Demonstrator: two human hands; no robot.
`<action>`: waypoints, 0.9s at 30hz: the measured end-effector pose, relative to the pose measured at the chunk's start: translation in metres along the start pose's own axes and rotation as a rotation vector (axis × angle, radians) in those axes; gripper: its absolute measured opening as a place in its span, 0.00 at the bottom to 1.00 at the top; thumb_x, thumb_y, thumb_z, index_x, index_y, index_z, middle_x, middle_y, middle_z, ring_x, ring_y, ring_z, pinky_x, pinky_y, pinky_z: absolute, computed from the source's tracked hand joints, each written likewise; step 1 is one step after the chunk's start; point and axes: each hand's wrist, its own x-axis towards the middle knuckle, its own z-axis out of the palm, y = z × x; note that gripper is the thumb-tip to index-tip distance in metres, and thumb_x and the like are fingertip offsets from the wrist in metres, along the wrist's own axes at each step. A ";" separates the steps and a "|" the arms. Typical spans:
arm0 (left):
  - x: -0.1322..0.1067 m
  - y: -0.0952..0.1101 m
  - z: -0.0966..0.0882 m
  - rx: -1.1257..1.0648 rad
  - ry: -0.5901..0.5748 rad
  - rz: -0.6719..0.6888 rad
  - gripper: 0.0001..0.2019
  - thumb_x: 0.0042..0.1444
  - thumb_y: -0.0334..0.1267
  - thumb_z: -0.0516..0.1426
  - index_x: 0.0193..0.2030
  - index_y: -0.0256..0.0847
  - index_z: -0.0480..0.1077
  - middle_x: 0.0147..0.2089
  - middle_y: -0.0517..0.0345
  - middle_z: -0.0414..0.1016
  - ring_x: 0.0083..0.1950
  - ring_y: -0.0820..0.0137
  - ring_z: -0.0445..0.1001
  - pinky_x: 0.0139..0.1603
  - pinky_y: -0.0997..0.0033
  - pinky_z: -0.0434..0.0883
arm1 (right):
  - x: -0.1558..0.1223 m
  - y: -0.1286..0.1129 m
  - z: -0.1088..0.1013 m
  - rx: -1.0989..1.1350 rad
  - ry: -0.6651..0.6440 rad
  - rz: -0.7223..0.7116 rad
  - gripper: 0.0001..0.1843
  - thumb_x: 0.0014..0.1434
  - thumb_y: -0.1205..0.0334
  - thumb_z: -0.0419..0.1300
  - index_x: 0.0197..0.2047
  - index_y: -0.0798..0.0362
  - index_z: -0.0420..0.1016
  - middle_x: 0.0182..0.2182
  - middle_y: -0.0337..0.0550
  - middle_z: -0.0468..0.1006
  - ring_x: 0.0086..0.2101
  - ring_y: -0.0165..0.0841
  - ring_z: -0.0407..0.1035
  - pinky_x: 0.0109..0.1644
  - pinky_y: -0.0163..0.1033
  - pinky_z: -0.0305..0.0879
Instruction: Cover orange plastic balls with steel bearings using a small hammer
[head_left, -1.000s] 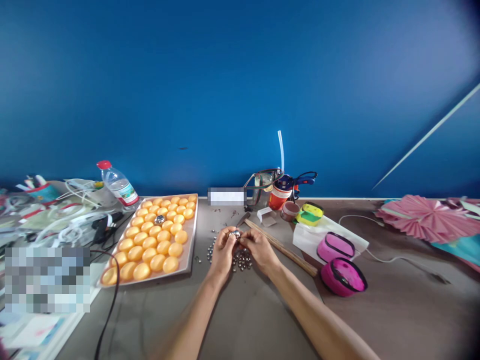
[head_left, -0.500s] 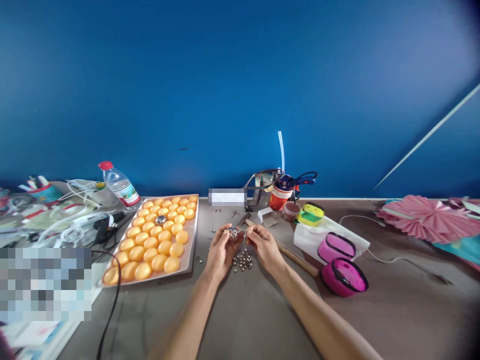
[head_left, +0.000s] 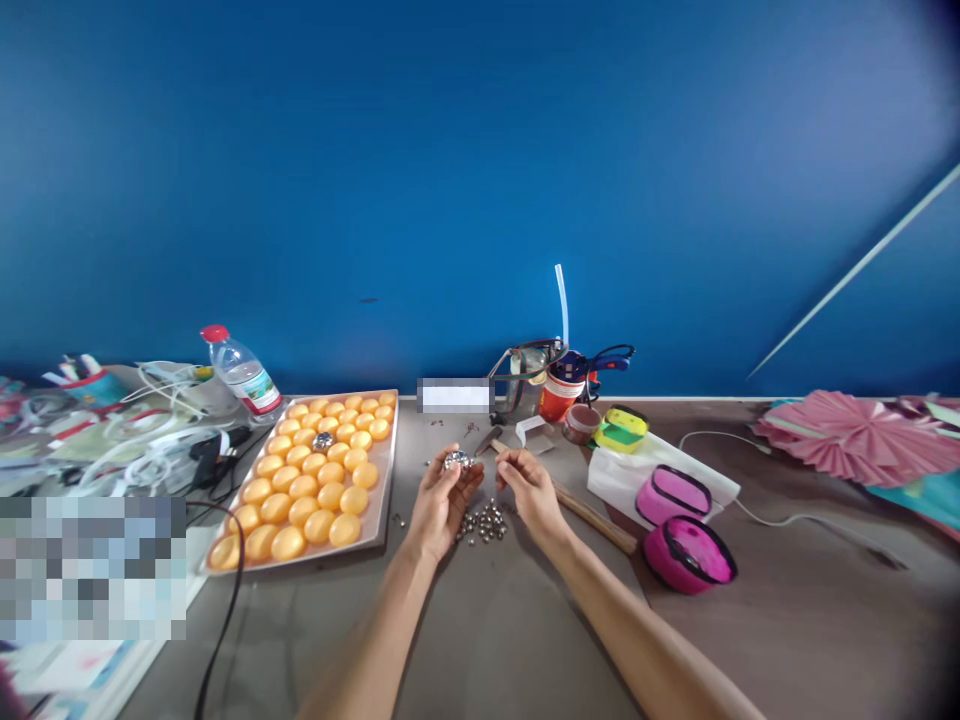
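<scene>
My left hand [head_left: 441,500] is raised palm-up over the brown table, its fingertips closed around a small shiny silver ball [head_left: 456,459] studded with beads. My right hand [head_left: 526,486] hovers just right of it, fingers pinched; what they hold is too small to make out. Below and between the hands lies a heap of small silver beads [head_left: 484,523] on the table. To the left stands a tray [head_left: 381,505] filled with several orange half-shells, and one silver beaded ball [head_left: 323,440] sits among them.
A wooden-handled hammer [head_left: 577,508] lies right of the hands. Two pink pouches [head_left: 686,547], white paper, a yellow-green sponge, cups with tools and scissors [head_left: 559,380] stand at the back right. A water bottle [head_left: 240,373], cables and clutter fill the left. Pink paper fans [head_left: 855,430] lie far right.
The hands, joined on the silver ball a second ago, have come apart. My left hand turned palm-up and lifted the ball; my right hand drew slightly right.
</scene>
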 end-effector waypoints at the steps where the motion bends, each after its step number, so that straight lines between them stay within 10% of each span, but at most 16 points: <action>1: 0.001 0.001 -0.001 -0.017 -0.004 -0.011 0.16 0.49 0.34 0.61 0.46 0.41 0.68 0.34 0.57 0.76 0.37 0.67 0.77 0.47 0.63 0.69 | 0.000 0.000 0.000 -0.018 -0.005 -0.003 0.08 0.53 0.58 0.57 0.31 0.54 0.69 0.19 0.34 0.67 0.22 0.28 0.61 0.29 0.34 0.57; 9: 0.006 0.005 -0.006 -0.143 -0.025 -0.125 0.18 0.58 0.46 0.51 0.49 0.36 0.68 0.31 0.51 0.74 0.29 0.71 0.73 0.37 0.68 0.71 | -0.005 -0.002 0.004 -0.154 -0.048 -0.039 0.07 0.54 0.59 0.54 0.33 0.53 0.69 0.20 0.35 0.67 0.22 0.29 0.62 0.27 0.35 0.59; 16: 0.002 0.000 0.001 -0.108 -0.078 -0.193 0.18 0.57 0.50 0.51 0.40 0.35 0.70 0.29 0.53 0.73 0.27 0.71 0.70 0.32 0.70 0.68 | -0.014 -0.011 0.008 -0.471 -0.137 -0.378 0.14 0.55 0.63 0.55 0.46 0.51 0.69 0.42 0.48 0.69 0.44 0.38 0.64 0.49 0.45 0.64; 27: -0.002 -0.016 0.005 0.017 -0.140 -0.199 0.21 0.53 0.53 0.54 0.37 0.33 0.71 0.34 0.46 0.75 0.41 0.59 0.74 0.44 0.61 0.67 | -0.015 -0.008 0.010 -0.573 -0.113 -0.411 0.19 0.52 0.69 0.55 0.49 0.51 0.66 0.44 0.50 0.67 0.48 0.40 0.63 0.52 0.47 0.64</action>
